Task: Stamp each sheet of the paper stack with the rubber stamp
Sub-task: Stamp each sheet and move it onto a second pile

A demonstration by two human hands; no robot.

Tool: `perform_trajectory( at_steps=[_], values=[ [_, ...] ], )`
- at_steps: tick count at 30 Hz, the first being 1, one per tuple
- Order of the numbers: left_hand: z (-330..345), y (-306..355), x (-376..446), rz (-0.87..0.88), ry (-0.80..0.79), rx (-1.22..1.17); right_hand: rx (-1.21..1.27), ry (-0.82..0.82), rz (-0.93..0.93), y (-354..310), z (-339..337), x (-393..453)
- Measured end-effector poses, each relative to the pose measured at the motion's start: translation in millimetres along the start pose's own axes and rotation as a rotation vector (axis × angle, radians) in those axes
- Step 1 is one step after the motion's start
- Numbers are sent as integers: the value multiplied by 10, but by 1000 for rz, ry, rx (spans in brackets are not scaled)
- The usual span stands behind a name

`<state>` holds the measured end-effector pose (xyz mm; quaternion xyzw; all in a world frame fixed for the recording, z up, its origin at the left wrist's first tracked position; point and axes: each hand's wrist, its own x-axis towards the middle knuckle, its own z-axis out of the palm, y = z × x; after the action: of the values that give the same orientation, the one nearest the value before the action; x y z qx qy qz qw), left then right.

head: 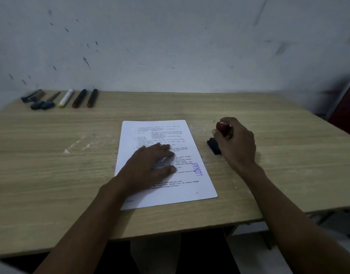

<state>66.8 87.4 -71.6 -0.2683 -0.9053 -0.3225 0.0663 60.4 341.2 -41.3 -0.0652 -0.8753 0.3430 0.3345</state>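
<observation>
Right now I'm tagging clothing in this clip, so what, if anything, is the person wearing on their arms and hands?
Nothing that shows. The left hand and right hand are bare, with no gloves, rings, watch or bracelets visible. Both forearms are uncovered up to the bottom edge of the picture; no sleeve comes into view.

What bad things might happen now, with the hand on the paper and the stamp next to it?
1. The left hand lies flat on the top sheet, close to the purple LUNAS mark; sliding over it may smear fresh ink.
2. The right hand holds the rubber stamp down over a black pad on the table; too much ink could blotch the next mark.
</observation>
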Motion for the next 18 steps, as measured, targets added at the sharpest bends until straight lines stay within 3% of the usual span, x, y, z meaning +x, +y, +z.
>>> perform_trajectory(
  at_steps=[13, 18],
  values=[
    [8, -41, 10, 1, -21, 44, 54, -51, -43, 47, 83, -57],
    [6, -20, 14, -2, 2, -1, -15, -31, 51, -24, 14, -148]
  ],
)
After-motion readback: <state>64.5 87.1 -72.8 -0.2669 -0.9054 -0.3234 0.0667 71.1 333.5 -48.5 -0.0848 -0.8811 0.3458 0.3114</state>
